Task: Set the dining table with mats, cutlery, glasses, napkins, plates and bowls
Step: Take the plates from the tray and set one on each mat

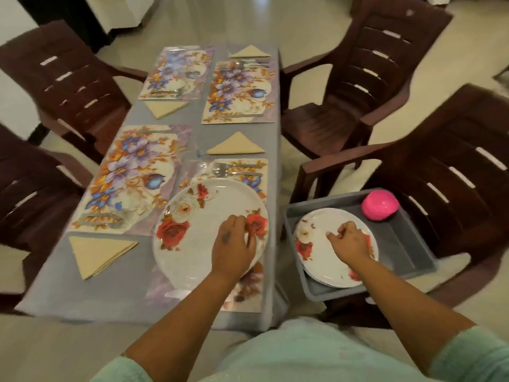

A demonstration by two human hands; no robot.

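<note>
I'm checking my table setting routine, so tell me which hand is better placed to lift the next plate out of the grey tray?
Right. The right hand already rests on the top plate in the grey tray; the left hand is on the plate on the mat.

Home dining room: clothed table [68,285], floral placemats [137,172], brown plastic chairs [366,86].

A grey-blue cloth covers the long dining table [49,293]. The rectangular mats [137,172] carry purple and blue flowers with orange leaves on cream and lilac. The folded triangular napkins [99,252] are plain beige. The round white plate [198,232] bears red and cream roses. A glossy pink bowl [379,205] sits in a grey plastic tub [399,244]. The slatted plastic chairs [366,78] are dark maroon-brown.
</note>
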